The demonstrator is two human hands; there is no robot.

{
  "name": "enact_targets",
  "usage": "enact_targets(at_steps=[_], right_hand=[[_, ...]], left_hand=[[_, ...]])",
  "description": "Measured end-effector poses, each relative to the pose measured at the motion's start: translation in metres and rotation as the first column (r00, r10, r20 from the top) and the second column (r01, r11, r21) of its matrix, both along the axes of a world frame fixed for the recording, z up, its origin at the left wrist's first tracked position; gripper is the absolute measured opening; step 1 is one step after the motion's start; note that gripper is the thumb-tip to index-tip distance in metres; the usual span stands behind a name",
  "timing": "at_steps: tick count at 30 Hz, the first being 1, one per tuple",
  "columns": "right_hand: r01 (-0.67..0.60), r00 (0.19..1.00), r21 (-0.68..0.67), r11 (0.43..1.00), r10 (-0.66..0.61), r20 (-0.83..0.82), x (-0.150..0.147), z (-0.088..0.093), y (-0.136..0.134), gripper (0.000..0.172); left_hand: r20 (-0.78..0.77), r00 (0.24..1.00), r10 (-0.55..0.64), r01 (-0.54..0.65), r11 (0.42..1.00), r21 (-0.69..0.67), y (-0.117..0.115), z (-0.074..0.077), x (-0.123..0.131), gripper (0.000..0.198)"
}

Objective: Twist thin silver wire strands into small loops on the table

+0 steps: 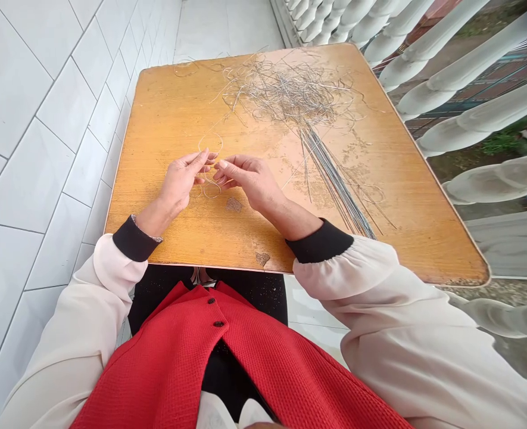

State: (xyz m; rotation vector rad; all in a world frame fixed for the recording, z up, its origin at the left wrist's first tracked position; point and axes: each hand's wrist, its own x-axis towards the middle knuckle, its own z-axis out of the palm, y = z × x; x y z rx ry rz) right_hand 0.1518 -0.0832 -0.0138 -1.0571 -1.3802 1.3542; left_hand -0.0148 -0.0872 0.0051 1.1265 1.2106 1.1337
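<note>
Between my hands is a thin wire (211, 134) bent into loops, one round loop above the fingers and smaller ones below. My left hand (185, 179) pinches it between thumb and fingers. Close beside it, my right hand (249, 177) has its thumb pressed to its forefinger on the same wire. Both hands are just above the wooden tabletop (165, 125). To the right of my right hand lies a bundle of straight grey wires (334, 179), running toward the table's near right.
A tangled heap of bent wires (290, 92) covers the table's far middle. White tiled wall (66, 113) runs along the left. On the right stands a railing of white balusters (460, 74), close to the table's edge.
</note>
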Motion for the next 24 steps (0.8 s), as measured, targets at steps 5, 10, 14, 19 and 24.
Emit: enact_targets(at_steps=[5,10,14,19,24], right_hand=[[-0.015,0.994,0.031,0.999,0.012,0.107,-0.002,-0.001,0.001,0.018],[-0.018,0.946,0.088,0.996,-0.011,0.325,0.004,0.006,0.003,0.023],[-0.019,0.949,0.132,0.991,-0.024,0.314,0.007,0.004,0.004,0.018],[-0.003,0.999,0.015,1.0,0.003,0.037,0.006,0.005,0.002,0.028],[0.042,0.996,-0.092,0.995,-0.048,-0.069,-0.001,0.009,-0.001,0.036]], left_hand=[[-0.003,0.999,-0.033,0.033,0.999,0.002,0.0,-0.003,0.0,0.025],[-0.037,0.997,-0.074,0.075,0.997,0.016,0.001,0.008,-0.006,0.035],[-0.044,0.995,-0.094,0.094,0.996,-0.009,0.001,0.013,-0.008,0.044],[0.035,0.999,0.005,-0.005,1.0,0.005,0.001,0.012,-0.005,0.047],[0.078,0.997,0.027,-0.026,1.0,-0.014,0.002,0.008,-0.001,0.047]])
